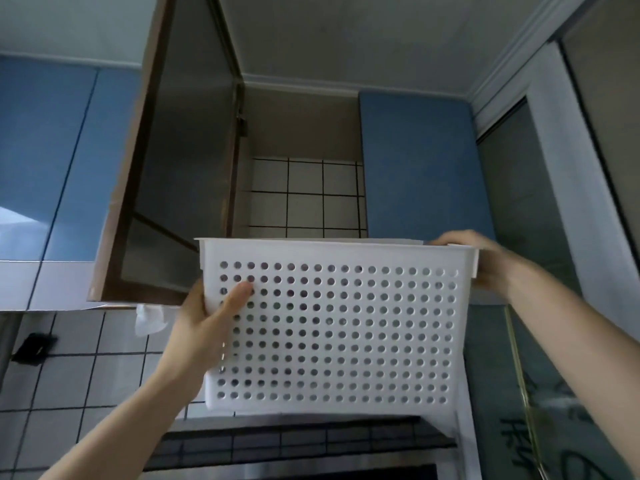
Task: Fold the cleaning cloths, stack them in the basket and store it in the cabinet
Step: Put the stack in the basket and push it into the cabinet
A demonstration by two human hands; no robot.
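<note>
Head view, described for someone who cannot see it, as two voices.

— Where is the basket?

— A white perforated basket (332, 327) is held up at about the level of the open cabinet (301, 133), just below and in front of its opening. The cabinet door (173, 161) is swung out to the left. The left hand (207, 323) holds the basket's left end, thumb pressed flat on the front wall and fingers wrapped behind. The right hand (485, 261) grips the rim at the right end, fingers curled over the top edge; it is blurred, so I cannot say exactly how they lie.

— Are the cloths inside?

— Dark patches show through the upper left holes, possibly cloths, but the top is hidden from this angle.

— How should the lift go?

— My judgement: keep the basket level so the stack does not slide, raise it until its base clears the cabinet floor, then push it straight in, keeping the left end away from the open door. Both hands should keep hold until the base rests on the shelf.
</note>
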